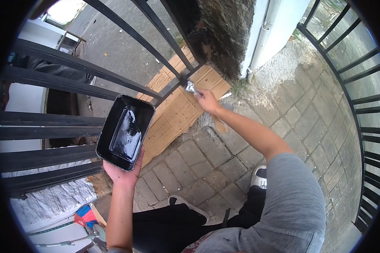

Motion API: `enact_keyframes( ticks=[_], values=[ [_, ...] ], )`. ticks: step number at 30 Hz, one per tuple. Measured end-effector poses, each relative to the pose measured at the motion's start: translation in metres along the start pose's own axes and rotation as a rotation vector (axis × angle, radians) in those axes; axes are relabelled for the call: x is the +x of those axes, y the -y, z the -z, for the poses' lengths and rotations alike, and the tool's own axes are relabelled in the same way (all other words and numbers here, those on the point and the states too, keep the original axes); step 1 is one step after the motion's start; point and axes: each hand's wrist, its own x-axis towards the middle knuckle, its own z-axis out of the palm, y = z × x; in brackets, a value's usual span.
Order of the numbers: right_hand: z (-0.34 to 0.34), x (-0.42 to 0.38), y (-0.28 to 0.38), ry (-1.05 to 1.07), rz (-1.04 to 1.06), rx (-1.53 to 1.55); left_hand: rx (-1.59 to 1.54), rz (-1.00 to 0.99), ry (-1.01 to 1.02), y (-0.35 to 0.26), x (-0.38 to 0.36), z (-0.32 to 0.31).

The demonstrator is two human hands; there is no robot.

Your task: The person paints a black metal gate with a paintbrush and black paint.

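Low on the gate (pixel 171 87), our right hand (pixel 207 101) grips the brush (pixel 190 86) tightly; beside the gate, our left hand (pixel 124 175), half-curled, holds the tray (pixel 115 122). Tilting could slop paint (pixel 131 137) past the cardboard (pixel 173 118).

Reaches out with the right arm (pixel 255 131) and curls the right hand (pixel 207 101). Holds out the left hand (pixel 123 172), partly hidden.

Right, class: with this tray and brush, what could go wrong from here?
The left hand alone holds the tray, so a tilt could spill the glossy dark liquid. Drips from the brush in the right hand might land past the cardboard, on the pavers. The tray could also knock the nearby gate bars.
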Motion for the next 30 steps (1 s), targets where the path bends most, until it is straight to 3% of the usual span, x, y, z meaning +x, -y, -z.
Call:
enact_keyframes(
  ticks=[3,6,12,15,19,23,27,30],
  values=[
    [0.023,0.000,0.006,0.190,0.027,-0.336,-0.070,0.010,0.006,0.029,-0.006,0.026],
    [0.054,0.002,0.041,-0.059,-0.003,-0.360,-0.108,0.069,-0.007,0.050,-0.002,0.033],
    [0.088,0.016,0.079,-0.084,-0.038,-0.693,-0.138,0.056,0.113,0.054,0.004,0.027],
    [0.100,0.022,0.078,-0.039,0.066,-0.775,-0.167,0.058,0.145,0.052,0.006,0.020],
    [0.108,0.034,0.101,-0.089,0.268,-0.570,-0.188,0.114,0.112,0.058,0.018,0.015],
    [0.082,0.055,0.116,-0.192,0.271,-0.440,-0.219,0.139,0.124,0.062,0.023,0.007],
    [0.064,0.070,0.125,-0.178,0.117,-0.080,-0.159,0.093,0.245,0.062,0.025,0.000],
    [0.068,0.095,0.095,-0.140,0.241,-0.406,-0.176,0.079,0.214,0.061,0.028,0.000]
  ],
)
